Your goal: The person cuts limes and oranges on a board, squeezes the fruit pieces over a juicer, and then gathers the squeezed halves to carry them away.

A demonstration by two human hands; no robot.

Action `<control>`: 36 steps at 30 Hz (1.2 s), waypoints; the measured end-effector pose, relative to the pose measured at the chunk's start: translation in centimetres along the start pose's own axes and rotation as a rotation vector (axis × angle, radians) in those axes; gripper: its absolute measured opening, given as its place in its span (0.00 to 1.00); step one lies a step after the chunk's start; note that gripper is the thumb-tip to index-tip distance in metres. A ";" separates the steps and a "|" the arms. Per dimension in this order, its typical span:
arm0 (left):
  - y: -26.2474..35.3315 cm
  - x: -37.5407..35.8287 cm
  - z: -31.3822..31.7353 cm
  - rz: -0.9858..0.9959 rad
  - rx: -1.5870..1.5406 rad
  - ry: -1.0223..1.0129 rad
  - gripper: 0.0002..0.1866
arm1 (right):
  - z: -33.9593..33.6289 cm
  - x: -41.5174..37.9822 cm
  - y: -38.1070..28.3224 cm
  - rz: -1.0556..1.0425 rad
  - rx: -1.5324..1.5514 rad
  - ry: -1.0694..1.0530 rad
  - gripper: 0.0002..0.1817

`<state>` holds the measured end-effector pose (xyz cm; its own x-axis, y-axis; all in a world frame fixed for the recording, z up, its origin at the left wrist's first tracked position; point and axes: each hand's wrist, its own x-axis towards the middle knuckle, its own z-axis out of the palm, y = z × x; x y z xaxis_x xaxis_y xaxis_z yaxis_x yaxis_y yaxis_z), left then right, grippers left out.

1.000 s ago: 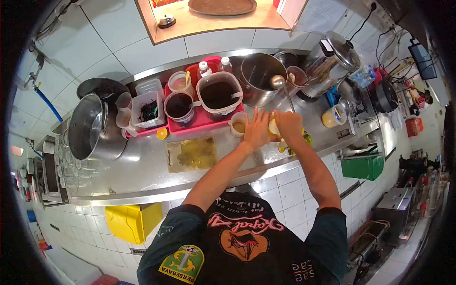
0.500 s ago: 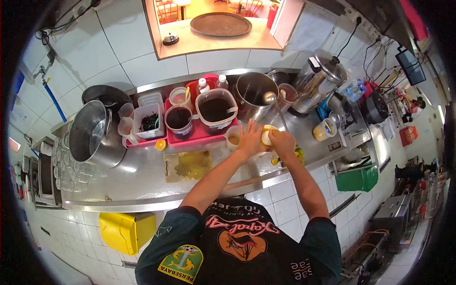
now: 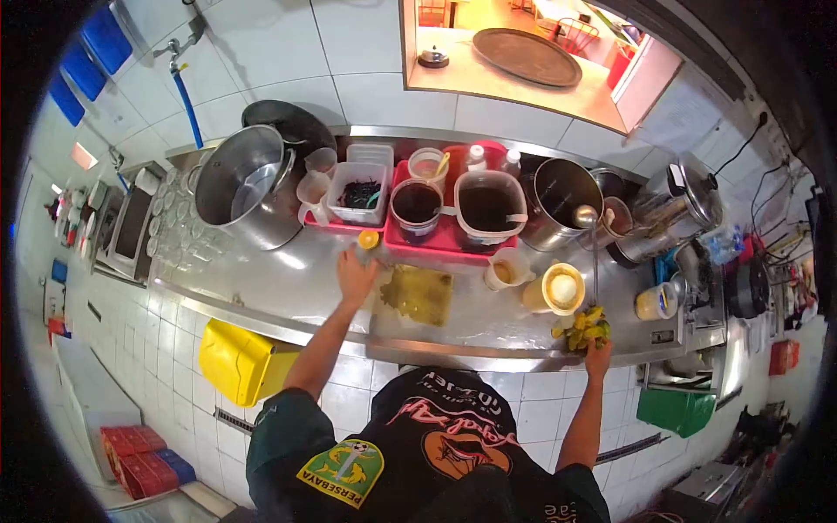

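My left hand (image 3: pixel 356 277) reaches over the counter, thumb and fingers apart, its fingertips at a cut orange half (image 3: pixel 369 239) by the pink tray. My right hand (image 3: pixel 598 356) is at the counter's front edge, fingers closed around a squeezed citrus peel at a heap of yellow-green peels (image 3: pixel 577 326); its fingertips are partly hidden there. Between the hands stands a pale yellow citrus juicer (image 3: pixel 542 301) with a white dome, untouched. Left of the juicer is a clear measuring jug (image 3: pixel 506 268) with some yellowish liquid. A wet, stained cutting board (image 3: pixel 417 295) lies nearer my left hand.
Pink trays (image 3: pixel 436 253) hold tubs of dark liquid (image 3: pixel 488 205). A large pot (image 3: pixel 248 187) and several glasses (image 3: pixel 179 231) stand left. A steel pot (image 3: pixel 562 196) with a ladle (image 3: pixel 586 218), a metal dispenser (image 3: pixel 671 209) and a yellow-filled tub (image 3: pixel 656 302) are right.
Both hands have left the juicer. My left hand has moved left to the orange half, and my right hand right and down to the peels. The camera view has turned left.
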<state>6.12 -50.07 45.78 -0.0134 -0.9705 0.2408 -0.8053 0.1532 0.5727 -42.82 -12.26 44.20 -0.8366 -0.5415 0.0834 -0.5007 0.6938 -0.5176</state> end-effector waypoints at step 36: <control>25.8 -7.7 -5.6 0.873 -0.693 -0.773 0.39 | -6.4 -3.7 -23.8 0.085 1.593 -1.155 0.33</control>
<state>-11.27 -37.62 63.10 -0.8734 -0.3298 0.3583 0.0948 0.6064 0.7895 -29.21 -23.70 61.69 0.0056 -0.9904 -0.1381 0.6972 0.1029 -0.7094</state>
